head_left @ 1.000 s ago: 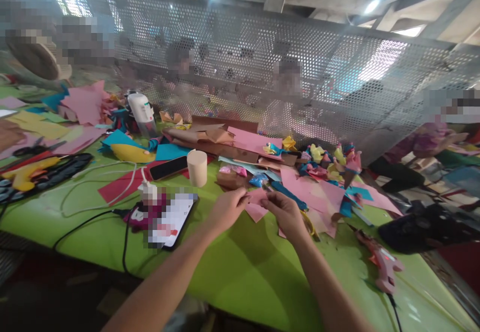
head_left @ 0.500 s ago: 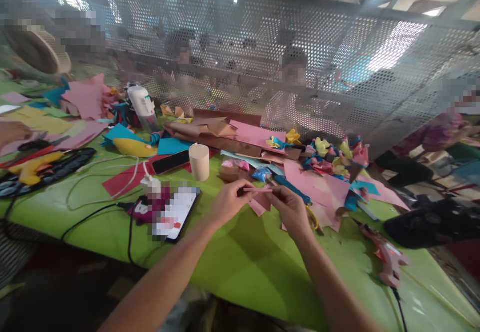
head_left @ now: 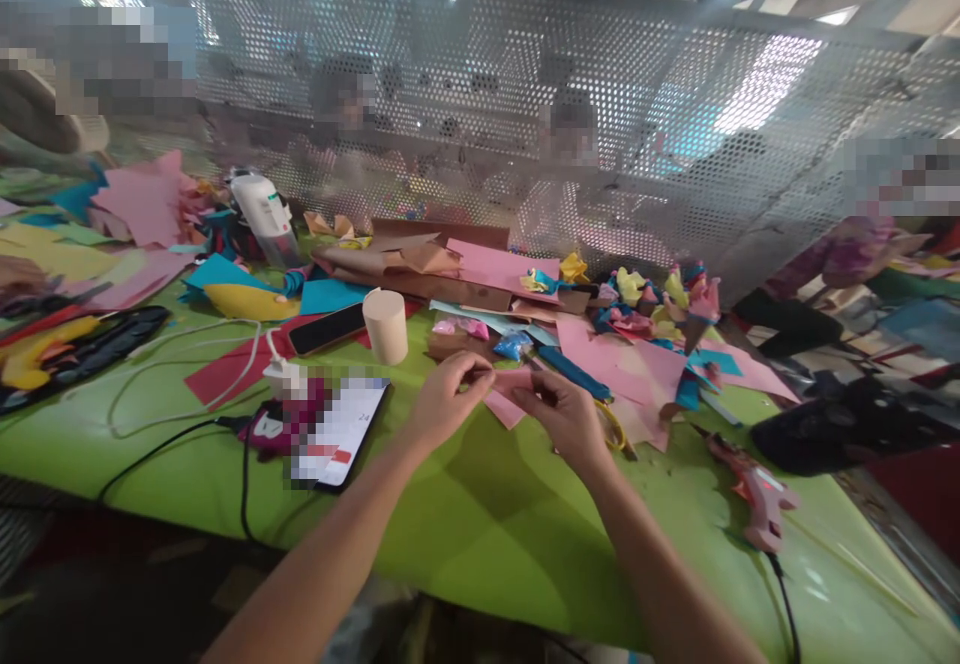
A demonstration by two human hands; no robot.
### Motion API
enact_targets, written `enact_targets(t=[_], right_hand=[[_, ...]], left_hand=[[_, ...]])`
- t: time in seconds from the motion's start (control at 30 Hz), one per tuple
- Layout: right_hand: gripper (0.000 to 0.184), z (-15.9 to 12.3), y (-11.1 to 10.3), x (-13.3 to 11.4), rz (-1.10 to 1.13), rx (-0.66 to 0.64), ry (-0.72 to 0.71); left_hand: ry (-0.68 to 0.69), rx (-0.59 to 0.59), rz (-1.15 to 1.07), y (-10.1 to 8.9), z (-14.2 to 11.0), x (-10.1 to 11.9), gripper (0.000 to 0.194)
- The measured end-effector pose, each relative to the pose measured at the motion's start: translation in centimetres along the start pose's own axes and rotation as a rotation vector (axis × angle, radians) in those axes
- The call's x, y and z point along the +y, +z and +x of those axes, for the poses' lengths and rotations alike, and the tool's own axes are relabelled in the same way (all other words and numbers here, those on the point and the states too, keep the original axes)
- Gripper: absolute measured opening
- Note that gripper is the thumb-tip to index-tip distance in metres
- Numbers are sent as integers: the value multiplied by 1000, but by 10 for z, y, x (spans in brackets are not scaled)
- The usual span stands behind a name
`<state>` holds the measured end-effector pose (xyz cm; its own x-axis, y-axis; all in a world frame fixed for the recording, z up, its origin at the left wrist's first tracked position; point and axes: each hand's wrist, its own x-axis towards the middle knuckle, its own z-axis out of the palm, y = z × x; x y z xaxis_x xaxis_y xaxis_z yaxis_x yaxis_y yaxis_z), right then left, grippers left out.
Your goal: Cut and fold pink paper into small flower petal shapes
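Observation:
Between my two hands, above the green tabletop (head_left: 450, 544), is a small piece of pink paper (head_left: 513, 381). My left hand (head_left: 452, 399) pinches its left end with thumb and fingertips. The right end is pinched in my right hand (head_left: 562, 414). Just below the hands, another pink paper piece (head_left: 504, 410) lies on the table. Close behind them are a blue plastic packet (head_left: 514, 345) and a pink packet (head_left: 460, 328). Yellow-handled scissors (head_left: 615, 426) lie by my right hand, partly hidden.
A beige paper cylinder (head_left: 385, 328) stands behind a lit phone (head_left: 341, 434) on the left, with cables around. On the right lie a pink glue gun (head_left: 761, 494) and a black object (head_left: 847, 434). Pink paper sheets (head_left: 622, 369) and crumpled paper flowers (head_left: 637, 289) lie farther back.
The held pink paper has turned from edge-on to showing more of its face. My fingers have shifted slightly on it. The whole view has moved a little to the right.

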<state>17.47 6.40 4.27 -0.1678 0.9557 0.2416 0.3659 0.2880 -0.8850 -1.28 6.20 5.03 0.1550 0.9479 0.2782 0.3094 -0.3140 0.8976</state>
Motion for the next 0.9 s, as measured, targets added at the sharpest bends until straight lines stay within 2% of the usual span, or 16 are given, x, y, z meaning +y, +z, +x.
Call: enact_targets(t=[0.1, 0.17, 0.23, 0.37, 0.47, 0.73, 0.9], right_hand=[[28, 0, -2, -4, -161, -7, -117], [29, -1, -3, -6, -183, -22, -160], [29, -1, -2, -7, -124, -28, -147], [32, -2, 0, -5, 72, -7, -18], [32, -1, 1, -5, 151, 27, 42], [31, 2, 1, -6, 204, 70, 50], [32, 0, 3, -6, 182, 49, 33]], left_hand=[[108, -91, 193, 1, -1, 2, 22], [80, -188, 228, 3, -1, 1, 27], [15, -223, 233, 4, -2, -1, 31], [-59, -129, 161, 4, -1, -4, 32], [-81, -120, 35, 3, 0, -5, 32], [-127, -162, -134, 4, 2, -12, 32], [-128, -156, -173, 6, 1, -12, 29]])
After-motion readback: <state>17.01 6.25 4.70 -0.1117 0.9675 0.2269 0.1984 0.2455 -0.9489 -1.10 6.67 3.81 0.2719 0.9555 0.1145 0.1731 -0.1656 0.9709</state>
